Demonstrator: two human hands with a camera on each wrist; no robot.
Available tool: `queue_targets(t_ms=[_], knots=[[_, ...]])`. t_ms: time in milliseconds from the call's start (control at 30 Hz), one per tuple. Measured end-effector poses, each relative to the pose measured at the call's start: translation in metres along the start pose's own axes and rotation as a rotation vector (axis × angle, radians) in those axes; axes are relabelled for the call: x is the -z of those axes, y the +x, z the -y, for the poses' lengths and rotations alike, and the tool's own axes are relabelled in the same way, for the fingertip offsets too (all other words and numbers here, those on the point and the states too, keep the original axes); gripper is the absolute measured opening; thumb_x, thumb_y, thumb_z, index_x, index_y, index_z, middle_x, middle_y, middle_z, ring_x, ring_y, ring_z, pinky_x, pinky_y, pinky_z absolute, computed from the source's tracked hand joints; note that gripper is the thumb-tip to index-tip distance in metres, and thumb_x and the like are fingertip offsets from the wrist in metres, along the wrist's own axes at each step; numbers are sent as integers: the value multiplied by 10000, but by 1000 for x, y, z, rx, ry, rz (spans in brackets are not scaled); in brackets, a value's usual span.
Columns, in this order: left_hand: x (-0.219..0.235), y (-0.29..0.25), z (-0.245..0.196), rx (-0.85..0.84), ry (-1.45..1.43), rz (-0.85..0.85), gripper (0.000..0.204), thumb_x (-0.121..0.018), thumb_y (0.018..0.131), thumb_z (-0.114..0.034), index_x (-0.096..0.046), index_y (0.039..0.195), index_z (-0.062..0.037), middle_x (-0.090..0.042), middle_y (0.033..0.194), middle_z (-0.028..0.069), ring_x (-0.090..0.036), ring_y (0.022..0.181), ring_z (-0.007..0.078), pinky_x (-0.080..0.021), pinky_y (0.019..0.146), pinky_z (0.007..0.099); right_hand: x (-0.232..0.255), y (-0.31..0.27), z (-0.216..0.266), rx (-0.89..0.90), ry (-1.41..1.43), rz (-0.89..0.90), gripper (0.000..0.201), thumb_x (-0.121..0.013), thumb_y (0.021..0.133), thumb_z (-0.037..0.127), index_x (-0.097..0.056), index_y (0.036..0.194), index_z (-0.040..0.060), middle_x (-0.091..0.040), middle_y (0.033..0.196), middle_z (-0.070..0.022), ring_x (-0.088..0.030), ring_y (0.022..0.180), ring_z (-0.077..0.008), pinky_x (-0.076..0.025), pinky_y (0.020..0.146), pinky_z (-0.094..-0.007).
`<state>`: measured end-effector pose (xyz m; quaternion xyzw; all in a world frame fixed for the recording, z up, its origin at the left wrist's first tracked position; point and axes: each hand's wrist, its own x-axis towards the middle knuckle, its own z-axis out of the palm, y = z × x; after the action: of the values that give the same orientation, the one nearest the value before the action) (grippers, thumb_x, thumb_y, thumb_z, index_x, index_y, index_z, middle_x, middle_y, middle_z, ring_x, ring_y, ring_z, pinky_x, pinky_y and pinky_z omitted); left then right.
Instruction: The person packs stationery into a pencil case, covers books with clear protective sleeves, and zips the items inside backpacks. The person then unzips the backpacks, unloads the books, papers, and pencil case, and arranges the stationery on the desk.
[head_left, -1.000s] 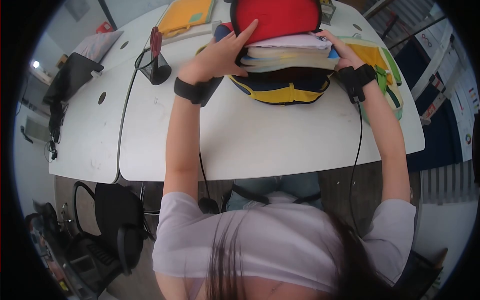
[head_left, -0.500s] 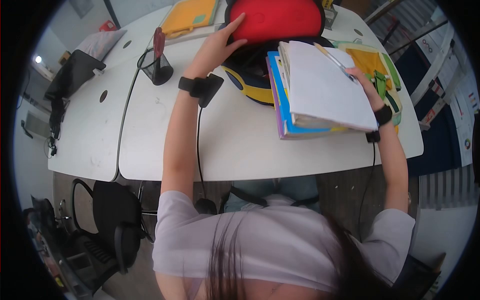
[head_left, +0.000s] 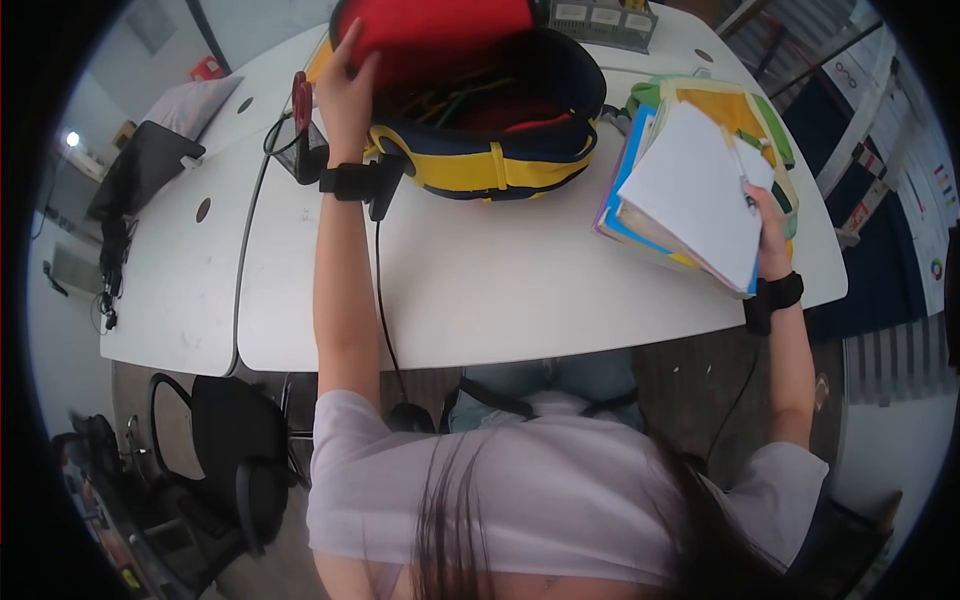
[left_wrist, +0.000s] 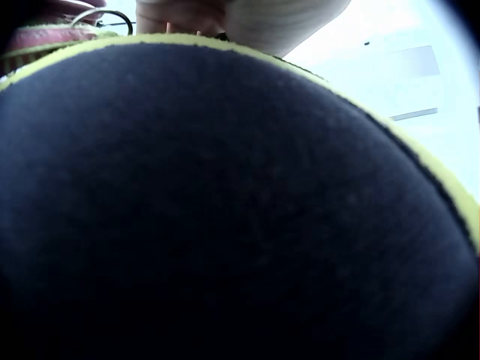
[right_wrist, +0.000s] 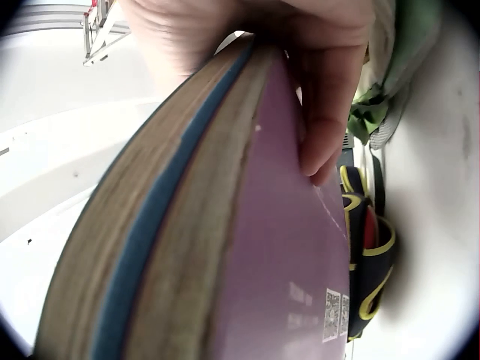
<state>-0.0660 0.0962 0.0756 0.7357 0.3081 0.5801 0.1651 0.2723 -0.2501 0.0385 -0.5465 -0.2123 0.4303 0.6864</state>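
Observation:
A navy and yellow schoolbag (head_left: 470,170) stands on the table with its red-lined flap (head_left: 430,40) raised. Dark red lining and a few thin greenish items show inside. My left hand (head_left: 345,105) rests at the flap's left edge, index finger and thumb straight against the red side. The bag's dark fabric (left_wrist: 240,187) fills most of the left wrist view. To the right, my right hand (head_left: 768,235) grips a stack of books (head_left: 690,195) by its right edge, a white sheet on top. In the right wrist view, fingers lie over a purple cover (right_wrist: 285,247).
Behind the stack lies a yellow and green bag (head_left: 770,110). A mesh pen holder (head_left: 308,150) with red-handled scissors stands left of the schoolbag. A grey desk organizer (head_left: 605,22) sits at the back. The white table (head_left: 500,290) ends in front of the person; a black chair (head_left: 235,440) is at left.
My right hand has lifted the stack of books out of the schoolbag and carried it right and toward me. The schoolbag and my left hand have shifted left, the flap still raised.

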Motion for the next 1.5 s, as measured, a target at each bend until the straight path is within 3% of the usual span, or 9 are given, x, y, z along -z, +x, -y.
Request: queue_targets(t_ms=[333, 500, 567, 633, 833, 900, 967, 1000, 1500], knots=[[10, 7, 6, 202, -577, 286, 473, -614, 815, -137, -481, 1266, -83, -569, 1102, 97, -540, 957, 134, -418, 855, 244, -50, 67, -34, -238, -502, 327, 504, -649, 781, 354, -517, 1109, -6, -560, 1045, -51, -550, 888, -123, -455, 755, -246], [20, 6, 7, 259, -685, 354, 496, -597, 824, -110, -441, 1292, -71, -531, 1174, 119, -514, 1049, 163, -387, 927, 266, -76, 76, 32, -343, -1146, 149, 663, -603, 753, 536, -536, 1124, -9, -593, 1007, -133, -581, 908, -195, -459, 798, -276], [18, 5, 0, 257, -687, 378, 500, -591, 825, -103, -431, 1298, -71, -529, 1181, 125, -512, 1065, 182, -379, 949, 282, -96, 75, 59, 64, -1669, 232, 580, -591, 781, 497, -574, 1076, -3, -608, 957, -146, -582, 904, -205, -464, 783, -294], [18, 5, -3, 257, -695, 425, 505, -564, 845, -87, -394, 1320, -67, -463, 1280, 91, -472, 1130, 154, -355, 970, 274, -121, 83, 68, 509, -1543, 364, 455, -557, 837, 402, -597, 1023, -11, -613, 948, -143, -582, 902, -211, -464, 775, -300], [17, 4, -5, 249, -733, 429, 493, -580, 839, -90, -419, 1305, -66, -483, 1263, 91, -475, 1122, 140, -351, 968, 267, -276, 143, 23, 963, -1575, 913, 310, -520, 837, 130, -541, 1131, 34, -598, 1045, -164, -576, 980, -262, -445, 867, -339], [15, 4, -2, 256, -780, 394, 481, -598, 821, -74, -457, 1280, -68, -531, 1202, 79, -511, 1049, 123, -392, 914, 248, -320, 157, -2, 717, -1758, 925, 387, -506, 817, 82, -492, 1203, 59, -552, 1149, -171, -518, 1089, -286, -407, 924, -362], [18, 4, -3, 260, -773, 434, 500, -582, 833, -74, -415, 1303, -49, -471, 1283, 74, -451, 1150, 128, -326, 983, 264, -337, 211, -47, 1093, -1689, 794, 410, -442, 837, 127, -462, 1243, 75, -452, 1280, -165, -431, 1189, -276, -319, 1011, -375], [17, 4, 1, 252, -778, 444, 501, -579, 832, -67, -413, 1304, -47, -474, 1281, 65, -447, 1152, 125, -315, 991, 264, -345, 206, -51, 1078, -1672, 649, 448, -424, 861, 169, -389, 1303, 108, -342, 1369, -155, -323, 1268, -286, -236, 1062, -388], [24, 3, 6, 318, -723, 486, 461, -551, 846, -68, -441, 1294, -81, -520, 1216, 69, -503, 1080, 123, -363, 957, 244, -329, 220, -68, 1233, -1622, 367, 461, -409, 878, 197, -349, 1327, 118, -316, 1384, -154, -307, 1277, -288, -236, 1064, -396]])
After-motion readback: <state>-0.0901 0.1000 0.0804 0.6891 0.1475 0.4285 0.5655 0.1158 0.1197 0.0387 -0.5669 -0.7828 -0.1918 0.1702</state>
